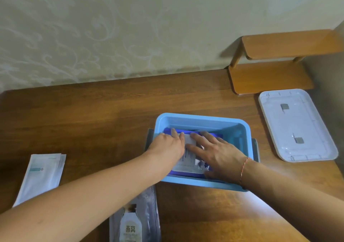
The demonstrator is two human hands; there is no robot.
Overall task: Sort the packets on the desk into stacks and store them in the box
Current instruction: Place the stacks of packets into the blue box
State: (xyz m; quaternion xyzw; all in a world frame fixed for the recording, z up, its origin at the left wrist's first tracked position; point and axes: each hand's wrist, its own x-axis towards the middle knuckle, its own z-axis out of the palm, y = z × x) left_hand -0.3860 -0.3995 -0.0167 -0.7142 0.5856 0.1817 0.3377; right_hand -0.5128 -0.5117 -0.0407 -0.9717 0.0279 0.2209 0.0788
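Light-blue rectangular plastic box (202, 119): left hand (167, 146) and right hand (216, 153), fingers flat, press blue-and-white packet stack (189, 160) beneath them, seating it level.

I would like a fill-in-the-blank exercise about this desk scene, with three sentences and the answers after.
1. Both hands, the left hand and the right hand, press flat on a packet inside the light ____ plastic box.
2. The white rectangular plastic lid lies on the brown wooden desk to the ____ of the box.
3. A red string bracelet is on the ____ wrist.

Missing words: blue; right; right
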